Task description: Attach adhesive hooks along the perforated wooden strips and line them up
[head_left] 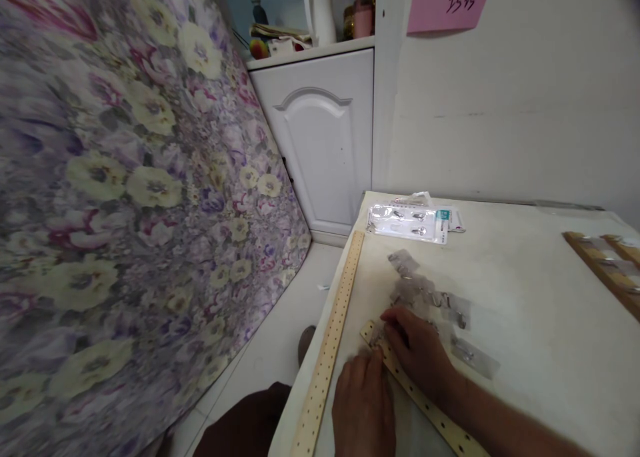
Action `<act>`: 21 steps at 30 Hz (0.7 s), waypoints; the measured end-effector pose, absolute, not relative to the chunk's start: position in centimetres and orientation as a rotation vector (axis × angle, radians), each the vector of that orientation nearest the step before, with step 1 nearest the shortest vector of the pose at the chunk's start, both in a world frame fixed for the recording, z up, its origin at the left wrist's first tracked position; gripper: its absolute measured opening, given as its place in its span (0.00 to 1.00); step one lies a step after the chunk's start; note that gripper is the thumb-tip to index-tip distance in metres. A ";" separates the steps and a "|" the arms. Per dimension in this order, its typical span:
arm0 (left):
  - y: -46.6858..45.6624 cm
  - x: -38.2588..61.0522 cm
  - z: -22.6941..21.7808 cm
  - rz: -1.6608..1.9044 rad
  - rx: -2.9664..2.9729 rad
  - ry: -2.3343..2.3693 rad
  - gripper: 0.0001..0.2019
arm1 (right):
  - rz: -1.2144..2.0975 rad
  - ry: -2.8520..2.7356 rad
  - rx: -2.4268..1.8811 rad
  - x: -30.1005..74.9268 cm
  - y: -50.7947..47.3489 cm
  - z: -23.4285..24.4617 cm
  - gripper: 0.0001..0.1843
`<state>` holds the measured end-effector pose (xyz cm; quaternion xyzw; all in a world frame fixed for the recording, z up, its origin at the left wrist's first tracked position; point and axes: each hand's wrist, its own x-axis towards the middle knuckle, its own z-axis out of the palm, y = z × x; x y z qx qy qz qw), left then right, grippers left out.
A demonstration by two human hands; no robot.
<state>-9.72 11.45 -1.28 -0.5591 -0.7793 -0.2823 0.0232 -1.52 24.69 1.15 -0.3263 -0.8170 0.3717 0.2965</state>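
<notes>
My left hand (364, 404) is closed, fingertips pressed on the edge of a pale yellow perforated strip (425, 404) lying slantwise on the table. My right hand (423, 357) rests over the same strip near its far end, thumb and forefinger brought together in a pinch. A small shiny piece (376, 337) shows on the strip beside the fingertips, too blurred to name. Just beyond my right hand lie several clear plastic squares with metal hooks (417, 290). One more clear hook square (474, 356) lies to the right of my right wrist.
A longer perforated strip (333, 337) runs along the left edge of the white table (530, 290). Blister packs of hooks (407, 222) lie at the back. A brown wooden rack (600, 264) stands right. Floral cloth (150, 197) hangs left, beside a white cabinet (320, 137).
</notes>
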 end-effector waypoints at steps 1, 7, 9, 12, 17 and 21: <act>11.4 -9.7 -1.3 -0.862 -1.728 -2.422 0.17 | 0.975 -2.181 -0.845 -1.5 24.7 1.2 0.08; 11.5 -9.7 -1.4 -0.811 -1.738 -2.428 0.17 | 0.848 -2.251 -0.798 -0.8 24.5 1.4 0.09; 11.6 -9.7 -1.3 -0.803 -1.735 -2.437 0.16 | 0.795 -2.293 -0.782 -0.5 24.4 1.3 0.11; 11.7 -9.6 -1.0 -0.777 -1.724 -2.458 0.16 | 0.773 -2.372 -0.709 -0.4 24.3 1.5 0.12; 11.7 -9.7 -0.6 -0.739 -1.729 -2.406 0.16 | 0.732 -2.465 -0.717 -0.6 24.3 2.0 0.11; 11.9 -10.0 -0.2 -0.684 -1.741 -2.362 0.15 | 0.686 -2.503 -0.743 -0.6 24.3 2.2 0.11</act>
